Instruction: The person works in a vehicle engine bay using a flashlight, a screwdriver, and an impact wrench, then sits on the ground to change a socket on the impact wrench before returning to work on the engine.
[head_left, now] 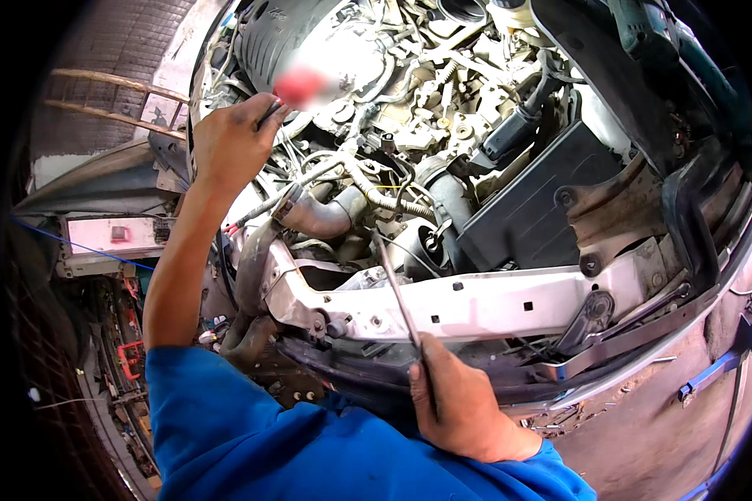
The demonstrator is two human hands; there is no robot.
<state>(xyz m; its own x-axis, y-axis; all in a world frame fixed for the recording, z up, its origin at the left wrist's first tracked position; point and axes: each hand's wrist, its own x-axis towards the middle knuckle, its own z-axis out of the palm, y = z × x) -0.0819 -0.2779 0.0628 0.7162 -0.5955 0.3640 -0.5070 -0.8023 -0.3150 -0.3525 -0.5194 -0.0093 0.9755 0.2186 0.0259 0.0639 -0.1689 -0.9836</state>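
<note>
Steel rod (397, 288) rises from right hand (459, 405) into engine bay (443, 125).

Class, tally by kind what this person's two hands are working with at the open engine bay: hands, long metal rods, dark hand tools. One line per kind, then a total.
Hands: 2, left hand and right hand
Long metal rod in the right hand: 1
Dark tool gripped in the left hand: 1
Total: 4

Dull metal rod (397, 292), grimy painted crossmember (510, 305)
</note>
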